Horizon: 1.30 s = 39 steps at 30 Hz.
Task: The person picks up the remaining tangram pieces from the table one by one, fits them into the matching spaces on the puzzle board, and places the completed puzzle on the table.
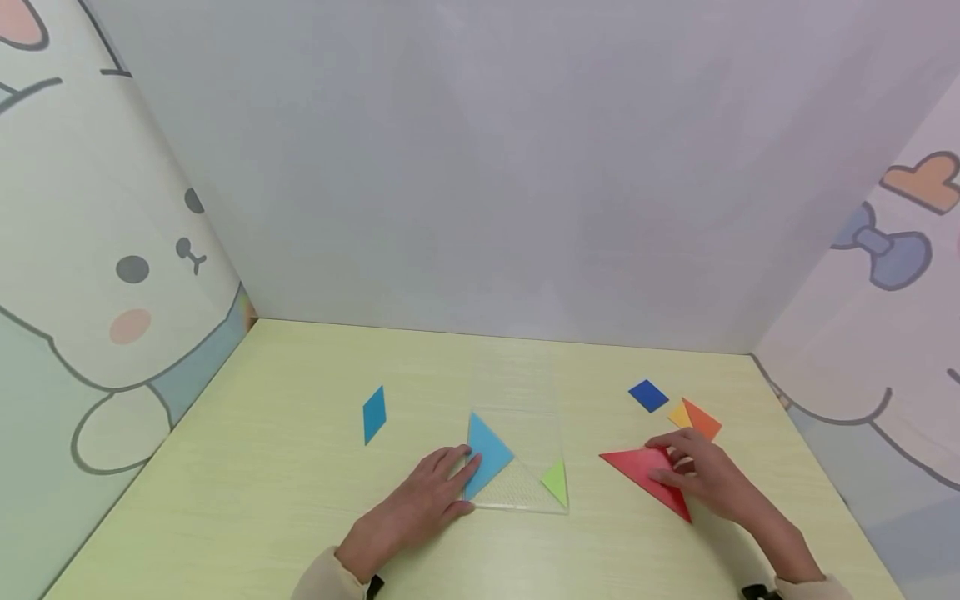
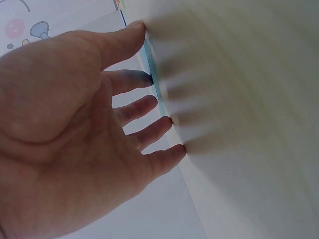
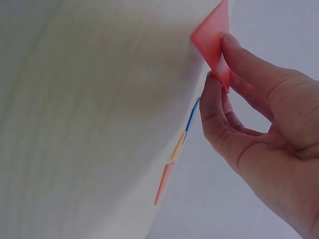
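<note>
Red triangle, flat tangram piece, right of the clear case. Right hand pinches it near its far corner: thumb on one face, fingers curled to the other, narrow grip. Right wrist view shows it tilted between the tips, most of the piece projecting past them. Long edge runs slantwise from a sharp corner pointing left to another at lower right, on the wearer's side. Whether an edge rests on the table, cannot tell.

Left hand spread, fingers apart and extended; fingertips at the left side of the clear case and on the light-blue triangle, thumb lower, by the case's near-left corner. Light-blue triangle lies within the case, long edge along its left side, running away from the wearer; blunt corner points right. Lime-green triangle against the right side, its blunt corner pointing left.

On the pale yellow table: blue parallelogram left of the case, long axis away from the wearer; beyond the right hand, dark-blue square, small yellow triangle and orange triangle, the last two meeting or overlapping.
</note>
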Motion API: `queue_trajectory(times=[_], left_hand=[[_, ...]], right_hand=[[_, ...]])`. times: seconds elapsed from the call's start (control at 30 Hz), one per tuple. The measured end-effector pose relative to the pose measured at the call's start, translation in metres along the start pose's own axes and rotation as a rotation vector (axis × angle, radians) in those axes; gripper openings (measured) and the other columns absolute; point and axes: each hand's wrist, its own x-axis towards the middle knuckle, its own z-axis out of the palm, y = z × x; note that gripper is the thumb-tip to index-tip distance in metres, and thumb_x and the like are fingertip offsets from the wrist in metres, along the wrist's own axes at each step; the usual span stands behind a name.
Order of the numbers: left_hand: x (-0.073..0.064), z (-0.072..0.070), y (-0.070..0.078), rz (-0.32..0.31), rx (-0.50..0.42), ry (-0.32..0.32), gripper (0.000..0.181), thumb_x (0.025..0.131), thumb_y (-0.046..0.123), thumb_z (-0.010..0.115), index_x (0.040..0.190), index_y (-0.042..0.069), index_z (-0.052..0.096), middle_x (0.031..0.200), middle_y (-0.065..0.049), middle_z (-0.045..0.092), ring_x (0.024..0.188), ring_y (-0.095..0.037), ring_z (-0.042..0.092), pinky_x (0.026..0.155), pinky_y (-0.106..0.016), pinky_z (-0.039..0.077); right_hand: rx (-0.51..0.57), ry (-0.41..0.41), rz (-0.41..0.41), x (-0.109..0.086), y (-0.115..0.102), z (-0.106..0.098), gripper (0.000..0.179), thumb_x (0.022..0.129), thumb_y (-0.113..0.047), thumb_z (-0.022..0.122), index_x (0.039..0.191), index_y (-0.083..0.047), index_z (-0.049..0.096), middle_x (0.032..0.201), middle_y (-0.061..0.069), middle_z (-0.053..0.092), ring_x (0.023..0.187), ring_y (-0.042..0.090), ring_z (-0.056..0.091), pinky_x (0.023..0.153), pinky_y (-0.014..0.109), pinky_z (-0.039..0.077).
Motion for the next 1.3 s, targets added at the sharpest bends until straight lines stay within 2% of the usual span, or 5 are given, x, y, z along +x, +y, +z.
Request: queue_trajectory(times=[0.3,0.7,0.97,1.3], left_hand=[[0.001,-0.002,0.001,-0.028,-0.025,-0.045,0.055,0.106,0.029,0.058,0.150,-0.002,0.048,0.149,-0.018,0.047,0.133,-0.034,0.047,0.113,-0.048,0.040],[0.001,0.000,0.001,-0.048,-0.036,-0.057,0.056,0.106,0.028,0.058,0.151,-0.002,0.046,0.151,-0.019,0.046,0.135,-0.034,0.045,0.114,-0.047,0.039],[0.001,-0.002,0.001,-0.026,-0.031,-0.041,0.055,0.106,0.029,0.057,0.151,-0.002,0.047,0.149,-0.018,0.046,0.134,-0.035,0.046,0.113,-0.048,0.040],[0.000,0.000,0.000,-0.016,-0.018,-0.029,0.056,0.107,0.031,0.057,0.150,-0.002,0.047,0.149,-0.018,0.047,0.133,-0.035,0.047,0.112,-0.048,0.040]], right_hand=[[0.055,0.054,-0.123,0.000,0.004,0.000,0.031,0.089,-0.007,0.080,0.119,-0.010,0.071,0.107,0.003,0.069,0.083,0.005,0.063,0.070,0.022,0.059],[0.130,0.048,-0.178,0.004,0.000,0.004,0.032,0.093,-0.004,0.075,0.124,-0.008,0.070,0.111,0.005,0.072,0.088,0.010,0.065,0.074,0.022,0.058],[0.167,0.042,-0.228,0.010,-0.011,0.010,0.031,0.095,-0.002,0.072,0.125,-0.008,0.070,0.112,0.005,0.072,0.089,0.011,0.065,0.074,0.023,0.058],[0.206,0.009,-0.250,0.024,-0.025,0.020,0.029,0.096,-0.004,0.071,0.124,-0.010,0.070,0.110,0.002,0.072,0.084,0.013,0.064,0.070,0.025,0.058]])
